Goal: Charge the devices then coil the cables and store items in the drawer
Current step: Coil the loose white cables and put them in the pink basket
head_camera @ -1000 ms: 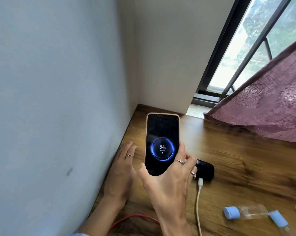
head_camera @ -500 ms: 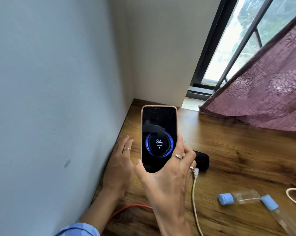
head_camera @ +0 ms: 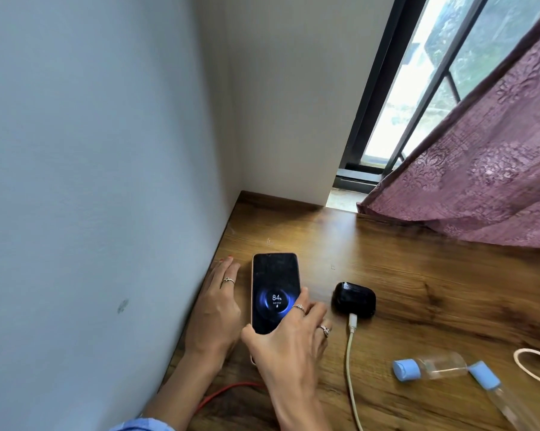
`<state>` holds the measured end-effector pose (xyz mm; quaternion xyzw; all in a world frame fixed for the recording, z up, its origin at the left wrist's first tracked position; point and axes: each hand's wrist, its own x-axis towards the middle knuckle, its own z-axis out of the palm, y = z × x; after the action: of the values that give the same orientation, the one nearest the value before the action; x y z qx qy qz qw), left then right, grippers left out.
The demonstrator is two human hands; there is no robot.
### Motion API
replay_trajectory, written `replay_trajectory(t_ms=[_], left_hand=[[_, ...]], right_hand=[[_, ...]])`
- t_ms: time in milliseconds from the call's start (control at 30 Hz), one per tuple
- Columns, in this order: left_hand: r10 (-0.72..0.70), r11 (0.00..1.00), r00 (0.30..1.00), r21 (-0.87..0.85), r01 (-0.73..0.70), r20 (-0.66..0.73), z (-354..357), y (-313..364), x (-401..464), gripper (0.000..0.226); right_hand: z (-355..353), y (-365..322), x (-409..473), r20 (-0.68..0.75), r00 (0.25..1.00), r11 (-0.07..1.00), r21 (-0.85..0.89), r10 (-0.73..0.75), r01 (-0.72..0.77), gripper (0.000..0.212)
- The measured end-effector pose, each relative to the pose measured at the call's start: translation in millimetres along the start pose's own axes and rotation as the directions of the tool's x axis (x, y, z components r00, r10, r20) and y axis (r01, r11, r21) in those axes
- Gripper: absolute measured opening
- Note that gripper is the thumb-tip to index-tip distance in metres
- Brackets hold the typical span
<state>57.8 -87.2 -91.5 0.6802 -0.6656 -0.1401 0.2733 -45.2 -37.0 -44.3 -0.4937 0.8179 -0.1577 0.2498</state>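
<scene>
Phone (head_camera: 275,287) screen-up near left edge of wooden surface (head_camera: 418,275), showing 84 percent charging ring. Right hand (head_camera: 289,340) gripping phone's lower end, thumb and fingers curled round it. Left hand (head_camera: 216,306) flat, fingers straight, between wall and phone. Black earbud case (head_camera: 354,300) just right, white cable (head_camera: 351,362) plugged in. Red cable (head_camera: 225,395) at near edge. Two blue-capped bottles (head_camera: 430,367) near right edge.

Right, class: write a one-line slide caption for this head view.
Right hand grips a charging phone reading 84 beside a plugged-in black earbud case on a wooden desk.
</scene>
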Motion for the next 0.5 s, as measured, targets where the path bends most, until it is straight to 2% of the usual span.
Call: replay_trajectory(t_ms=[233,400,500], left_hand=[[-0.004,1.0,1.0,0.022,0.004,0.0,-0.1,-0.4,0.7,0.057],[-0.004,0.999,1.0,0.042,0.004,0.016,-2.1,0.9,-0.7,0.056],[-0.005,1.0,1.0,0.029,0.004,0.031,-3.6,1.8,-2.0,0.057]], right_hand=[[4.8,-1.7,1.1,0.012,1.0,0.998,-0.063,0.023,-0.022,0.108],[-2.6,-0.5,0.3,0.121,0.992,0.997,-0.07,0.022,-0.014,0.111],[-22.0,7.1,-3.1,0.106,0.993,0.999,0.015,-0.049,0.048,0.097]])
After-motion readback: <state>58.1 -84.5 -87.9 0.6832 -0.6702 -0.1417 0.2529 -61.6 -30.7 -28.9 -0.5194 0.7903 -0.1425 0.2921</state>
